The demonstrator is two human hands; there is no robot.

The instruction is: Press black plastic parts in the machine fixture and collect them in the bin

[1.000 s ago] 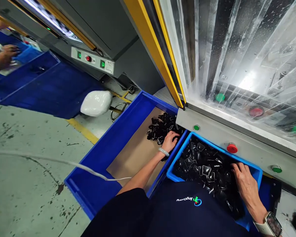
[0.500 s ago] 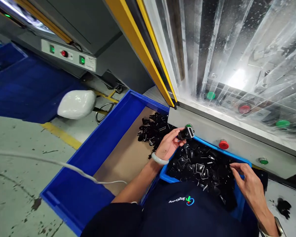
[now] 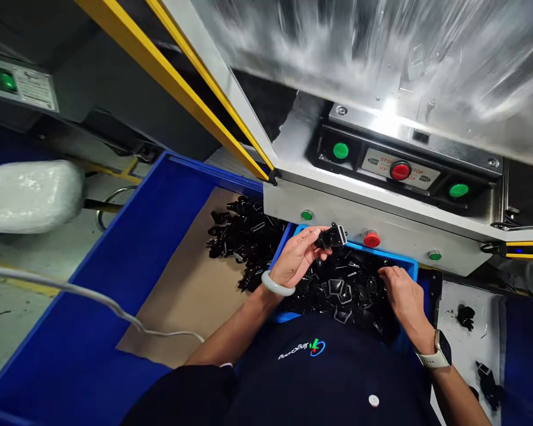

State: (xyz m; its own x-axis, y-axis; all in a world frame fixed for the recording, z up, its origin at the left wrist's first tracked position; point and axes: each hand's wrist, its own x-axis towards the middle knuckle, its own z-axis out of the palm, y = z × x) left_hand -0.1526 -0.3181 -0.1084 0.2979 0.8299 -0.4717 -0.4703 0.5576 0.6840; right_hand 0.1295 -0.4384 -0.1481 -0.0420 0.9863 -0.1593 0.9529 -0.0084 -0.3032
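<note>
My left hand (image 3: 298, 255) pinches a small black plastic part (image 3: 331, 237) and holds it above the small blue bin (image 3: 406, 261) on my lap. That bin is full of several similar black parts (image 3: 344, 287). My right hand (image 3: 402, 293) rests palm down in the bin's right side, fingers curled among the parts; I cannot make out whether it grips one. A pale bangle circles my left wrist and a watch sits on my right wrist.
A large blue crate (image 3: 160, 225) lined with brown cardboard (image 3: 190, 290) lies at my left, with a heap of black parts (image 3: 242, 234) at its far end. A machine panel with green and red buttons (image 3: 400, 171) faces me. A white wrapped stool (image 3: 29, 195) stands left.
My left hand took a black part from the crate's heap and carried it over the small bin. My right hand slid leftward in the bin. The view tilted up toward the machine panel.
</note>
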